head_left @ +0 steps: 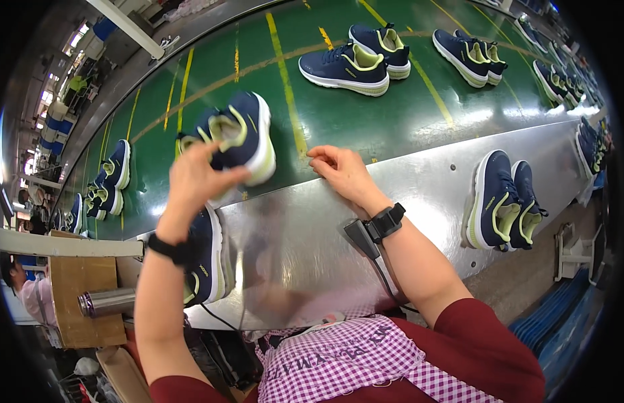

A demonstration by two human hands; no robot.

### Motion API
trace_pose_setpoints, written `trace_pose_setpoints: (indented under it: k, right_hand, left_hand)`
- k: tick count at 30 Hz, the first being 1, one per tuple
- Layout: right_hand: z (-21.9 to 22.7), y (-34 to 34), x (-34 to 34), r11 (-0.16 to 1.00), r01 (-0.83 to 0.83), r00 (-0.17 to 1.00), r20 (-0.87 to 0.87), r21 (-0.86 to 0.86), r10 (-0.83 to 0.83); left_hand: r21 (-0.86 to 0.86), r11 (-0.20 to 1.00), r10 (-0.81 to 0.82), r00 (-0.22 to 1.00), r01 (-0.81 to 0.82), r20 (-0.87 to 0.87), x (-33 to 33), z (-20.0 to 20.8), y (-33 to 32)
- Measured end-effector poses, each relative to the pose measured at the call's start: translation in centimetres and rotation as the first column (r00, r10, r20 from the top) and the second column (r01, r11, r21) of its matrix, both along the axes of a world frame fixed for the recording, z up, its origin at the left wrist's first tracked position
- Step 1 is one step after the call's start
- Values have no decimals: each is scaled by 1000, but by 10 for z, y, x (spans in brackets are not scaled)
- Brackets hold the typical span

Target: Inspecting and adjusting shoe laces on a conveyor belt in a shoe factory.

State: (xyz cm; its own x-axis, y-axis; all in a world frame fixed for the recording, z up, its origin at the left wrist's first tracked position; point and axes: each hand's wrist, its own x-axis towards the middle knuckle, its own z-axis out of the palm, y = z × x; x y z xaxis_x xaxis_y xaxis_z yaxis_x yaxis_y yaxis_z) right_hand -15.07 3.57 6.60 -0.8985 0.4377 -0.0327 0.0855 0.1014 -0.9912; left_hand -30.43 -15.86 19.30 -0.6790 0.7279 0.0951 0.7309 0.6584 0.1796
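Note:
At the near edge of the green conveyor belt, my left hand (194, 178) grips a navy sneaker (258, 138) with lime lining and a white sole. Its thumb presses near the heel and its fingers reach the shoe opening; the hand is slightly blurred. A second sneaker (208, 127) sits close against the first, partly hidden behind it and my fingers. My right hand (342, 173) is by the belt's edge with curled fingers, apart from any shoe, and nothing shows in it. Beneath my left forearm, another navy sneaker (208, 258) rests on the metal ledge, partly covered.
On the right of the metal ledge (419, 195) stands a pair of navy sneakers (493, 201). More pairs (345, 67) ride on the green belt (365, 127), others (110, 178) at its left. A metal flask (107, 302) lies near a cardboard box (90, 269). Cables hang by my forearms.

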Motion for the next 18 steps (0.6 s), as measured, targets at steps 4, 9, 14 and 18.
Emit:
trace_pose_setpoints:
  k: [4,9,14,18]
  right_hand:
    - [-1,-7,-3,1000,3,1000,-6,-19,-3]
    - [-12,6,-1,996,64,998,7,-60,-64]
    - [-7,9,-7,999,24,1000,-2,-40,-24]
    - [-6,5,-7,1000,1,1000,1,-31,-1]
  left_hand:
    - [-20,999,25,984,-29,-174,-64,18,-6]
    - [137,990,-25,1000,24,3,6,73,-29]
    - [216,965,162,986,-148,-46,84,71,-131]
    - [220,937,286,957,-271,-40,135,30,-188]
